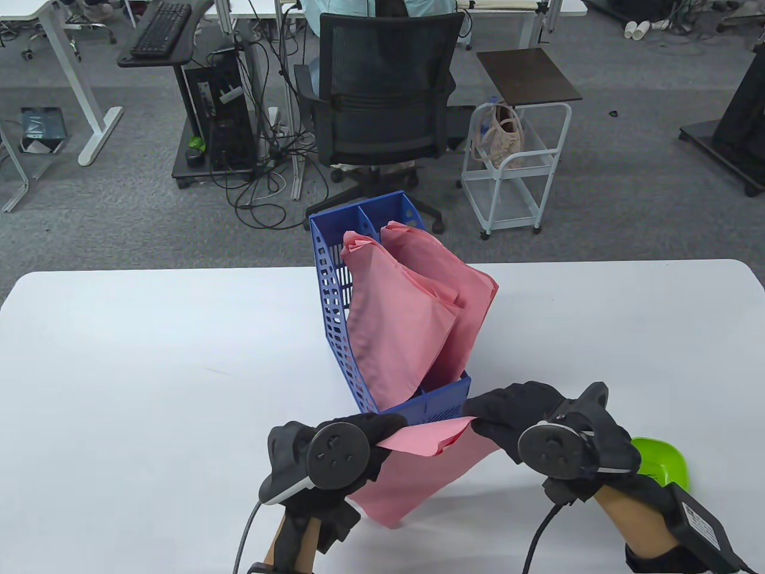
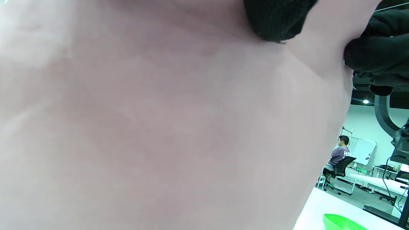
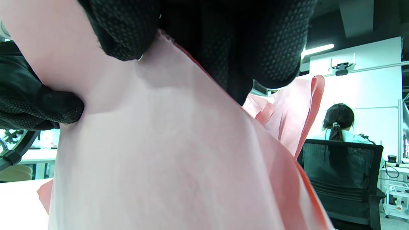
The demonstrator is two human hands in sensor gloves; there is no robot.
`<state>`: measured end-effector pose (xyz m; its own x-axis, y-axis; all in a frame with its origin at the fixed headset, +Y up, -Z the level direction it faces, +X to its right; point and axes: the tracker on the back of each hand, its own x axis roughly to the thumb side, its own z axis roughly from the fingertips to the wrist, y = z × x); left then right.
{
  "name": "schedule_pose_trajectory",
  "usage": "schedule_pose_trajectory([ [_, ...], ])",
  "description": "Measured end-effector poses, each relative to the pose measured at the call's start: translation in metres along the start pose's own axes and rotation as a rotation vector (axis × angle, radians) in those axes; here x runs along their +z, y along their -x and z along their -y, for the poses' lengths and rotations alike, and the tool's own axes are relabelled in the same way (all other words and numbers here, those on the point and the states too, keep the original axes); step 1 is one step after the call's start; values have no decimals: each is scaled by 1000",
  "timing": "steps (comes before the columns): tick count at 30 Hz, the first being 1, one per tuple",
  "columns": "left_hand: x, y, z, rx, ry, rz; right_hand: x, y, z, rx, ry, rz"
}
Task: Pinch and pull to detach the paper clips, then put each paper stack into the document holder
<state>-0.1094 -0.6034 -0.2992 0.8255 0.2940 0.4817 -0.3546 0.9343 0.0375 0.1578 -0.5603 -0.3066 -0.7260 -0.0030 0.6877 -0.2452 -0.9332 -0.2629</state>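
Observation:
A pink paper stack [image 1: 418, 472] hangs above the table just in front of the blue document holder [image 1: 334, 305]. My left hand [image 1: 388, 427] pinches its upper left edge. My right hand [image 1: 487, 415] pinches its upper right corner. In the right wrist view my fingers [image 3: 127, 28] curl over the sheet's top edge [image 3: 159, 153], and a tiny metal glint [image 3: 140, 57] shows under one fingertip; the clip itself is hidden. The paper [image 2: 159, 111] fills the left wrist view. Two other pink stacks [image 1: 412, 311] stand slumped in the holder.
A green dish [image 1: 663, 460] lies on the white table [image 1: 149, 359] just right of my right hand. An office chair [image 1: 382, 101] with a seated person and a white cart [image 1: 514, 167] stand beyond the table's far edge.

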Motion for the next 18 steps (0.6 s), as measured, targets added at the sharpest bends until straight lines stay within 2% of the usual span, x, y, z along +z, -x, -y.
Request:
schedule_pose_trajectory([
  [9,-1,0,1,-6,8,-9,8,11,1,-34,42,-47],
  [15,5,13,-6,7,-44,-67,22,33,2,9,59,-164],
  [18,7,16,-8,16,-86,-83,34,50,1,54,21,-252],
])
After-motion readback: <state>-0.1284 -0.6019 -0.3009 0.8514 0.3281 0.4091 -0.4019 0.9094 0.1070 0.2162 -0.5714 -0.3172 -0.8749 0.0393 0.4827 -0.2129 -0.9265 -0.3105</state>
